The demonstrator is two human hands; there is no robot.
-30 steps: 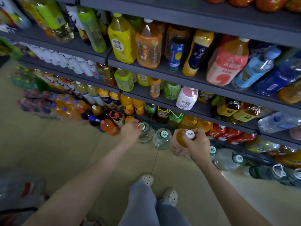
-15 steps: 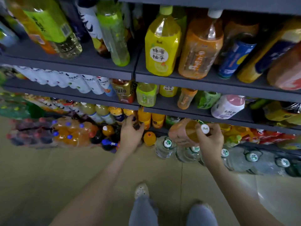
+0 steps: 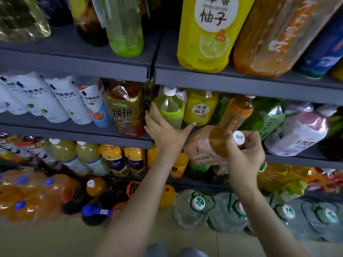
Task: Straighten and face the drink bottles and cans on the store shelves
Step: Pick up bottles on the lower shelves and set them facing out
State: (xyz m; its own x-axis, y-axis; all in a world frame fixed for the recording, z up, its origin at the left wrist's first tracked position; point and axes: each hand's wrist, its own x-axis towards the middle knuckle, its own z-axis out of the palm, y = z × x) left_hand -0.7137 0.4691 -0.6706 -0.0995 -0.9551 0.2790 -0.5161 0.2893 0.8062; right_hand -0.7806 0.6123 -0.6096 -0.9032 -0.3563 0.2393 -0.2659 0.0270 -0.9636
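Risk of tipping the green bottle (image 3: 169, 110) against the yellow-labelled bottle (image 3: 201, 108) just beside it, through too hard a sideways push high on its shoulder. Risk of dropping the pink-labelled bottle (image 3: 202, 147), held clear of the shelving at the neck only and tilted, with its heavy body unsupported to the left. Likely cause: a slackened grip, or a bump against the shelf edge (image 3: 306, 162) on the way in. Possible knock to the orange bottle (image 3: 237, 112) leaning close behind.

Left hand (image 3: 165, 131): reaches forward, fingers straight and spread, tips against the green bottle's left side on the middle shelf, thumb splayed right. Grasps nothing.

Right hand (image 3: 245, 156): raised before the same shelf, fingers curled round the pink-labelled bottle's neck just under its white cap (image 3: 238, 137).
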